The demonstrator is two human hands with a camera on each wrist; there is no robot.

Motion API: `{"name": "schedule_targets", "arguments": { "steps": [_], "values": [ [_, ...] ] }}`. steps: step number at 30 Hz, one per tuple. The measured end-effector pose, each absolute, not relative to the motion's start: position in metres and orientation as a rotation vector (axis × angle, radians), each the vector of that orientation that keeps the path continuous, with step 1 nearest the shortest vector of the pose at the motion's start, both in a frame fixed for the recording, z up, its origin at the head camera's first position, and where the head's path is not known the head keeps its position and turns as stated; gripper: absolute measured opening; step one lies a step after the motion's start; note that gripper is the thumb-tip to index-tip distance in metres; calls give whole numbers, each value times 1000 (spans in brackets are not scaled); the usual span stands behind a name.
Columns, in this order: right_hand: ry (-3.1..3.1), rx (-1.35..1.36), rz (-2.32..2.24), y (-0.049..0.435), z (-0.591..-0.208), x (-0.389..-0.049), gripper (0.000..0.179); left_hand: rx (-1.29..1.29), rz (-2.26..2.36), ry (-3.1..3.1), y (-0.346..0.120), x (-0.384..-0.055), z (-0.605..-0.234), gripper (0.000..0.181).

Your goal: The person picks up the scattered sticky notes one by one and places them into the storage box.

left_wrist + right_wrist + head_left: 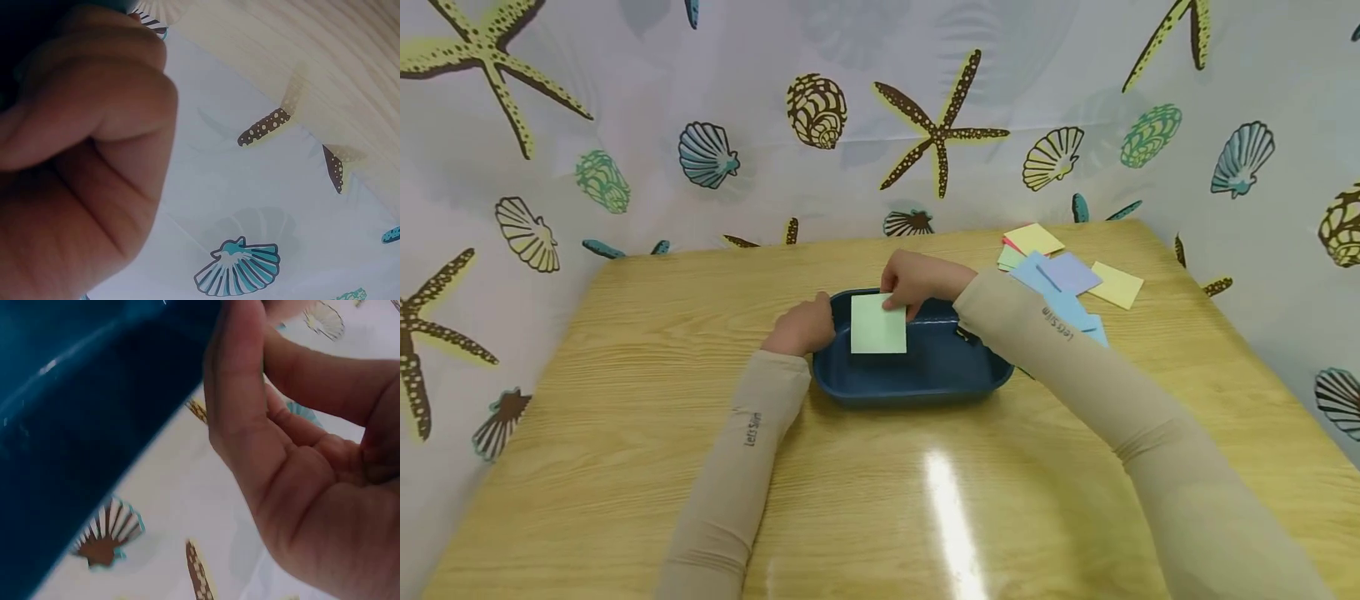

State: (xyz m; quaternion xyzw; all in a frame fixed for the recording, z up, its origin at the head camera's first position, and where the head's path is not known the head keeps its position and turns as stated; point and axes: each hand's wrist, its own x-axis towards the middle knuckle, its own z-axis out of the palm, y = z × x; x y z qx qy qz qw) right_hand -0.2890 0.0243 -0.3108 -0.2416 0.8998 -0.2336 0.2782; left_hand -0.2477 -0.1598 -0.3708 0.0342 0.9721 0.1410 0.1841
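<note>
A dark blue oval basin stands on the wooden table. At its left end my left hand grips the rim with curled fingers. The left wrist view shows that hand close up, with the basin dark in the corner. My right hand pinches a pale green square sticky note at its upper right, over the left part of the basin. Thumb and fingers of the right hand meet near the basin wall in the right wrist view. A small dark item shows by the right sleeve, too covered to identify.
Sticky notes lie spread at the back right: yellow, purple and blue, plus a small pile with a yellow note on top. A cloth printed with shells and starfish hangs behind the table.
</note>
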Motion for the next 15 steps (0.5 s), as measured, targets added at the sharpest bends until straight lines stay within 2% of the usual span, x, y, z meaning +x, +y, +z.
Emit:
{"name": "schedule_targets", "arguments": {
  "steps": [10, 15],
  "values": [
    [2358, -586, -338, -16, -334, -290, 24, 51, 375, 2742, -157, -250, -372, 51],
    [2401, -558, -151, -31, -346, -292, 21, 35, 373, 2746, -158, -249, -371, 52]
  ]
}}
